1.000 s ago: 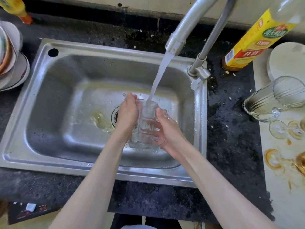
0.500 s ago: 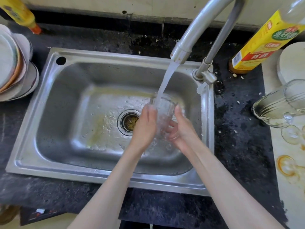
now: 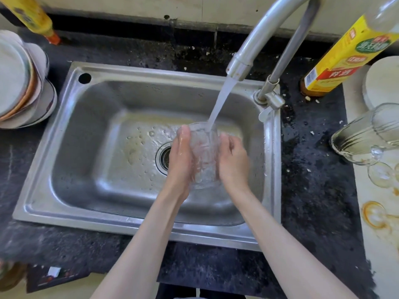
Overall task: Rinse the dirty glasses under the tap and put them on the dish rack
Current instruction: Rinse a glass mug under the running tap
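A clear ribbed glass (image 3: pixel 204 156) stands upright over the steel sink (image 3: pixel 90 130), between both my hands. My left hand (image 3: pixel 181 160) grips its left side and my right hand (image 3: pixel 233 162) grips its right side. Water runs from the tap (image 3: pixel 244 59) straight into the mouth of the glass. On the pale board to the right lie a tipped dirty glass (image 3: pixel 367 134) and a stemmed glass (image 3: pixel 381 171), among orange ring stains. No dish rack is in view.
A stack of plates and bowls (image 3: pixel 21 83) sits on the dark counter left of the sink. A yellow-labelled bottle (image 3: pixel 345 55) stands behind the tap at right, and a yellow bottle (image 3: pixel 32 16) at the back left. The drain (image 3: pixel 165 158) lies beside my left hand.
The glass and both hands stay under the stream, shifting slightly within the sink; the yellowish residue on the sink floor has thinned. The camera view has drifted.
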